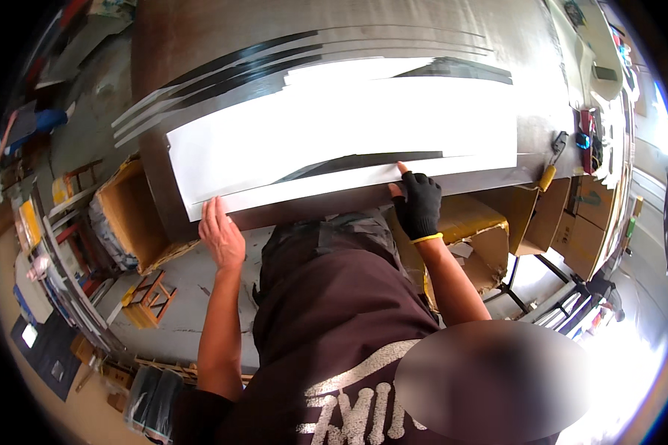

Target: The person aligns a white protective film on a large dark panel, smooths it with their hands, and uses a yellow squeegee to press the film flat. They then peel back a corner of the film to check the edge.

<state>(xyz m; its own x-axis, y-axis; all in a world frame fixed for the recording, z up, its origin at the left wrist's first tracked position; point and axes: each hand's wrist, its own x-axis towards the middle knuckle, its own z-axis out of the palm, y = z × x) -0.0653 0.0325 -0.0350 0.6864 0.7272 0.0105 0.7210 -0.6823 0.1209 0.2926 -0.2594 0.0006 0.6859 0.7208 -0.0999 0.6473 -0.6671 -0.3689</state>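
A long white strip (334,180) lies along the near edge of the dark worktable (274,214). Behind it, a large white sheet (223,148) spreads across the table, with a dark sliver showing between the two. My left hand (221,237) is bare, its fingers stretched flat on the strip's left end. My right hand (420,204) wears a black fingerless glove with a yellow cuff. Its index fingertip presses on the strip right of the middle, while the thumb sits apart, nearer the table's edge. The other right fingers are curled.
Thin dark and pale strips (237,63) lie farther back on the table. A yellow-handled tool (548,176) rests at the right edge. Open cardboard boxes (132,211) stand below at left and, more boxes (490,256), at right. A small wooden stool (150,299) is on the floor.
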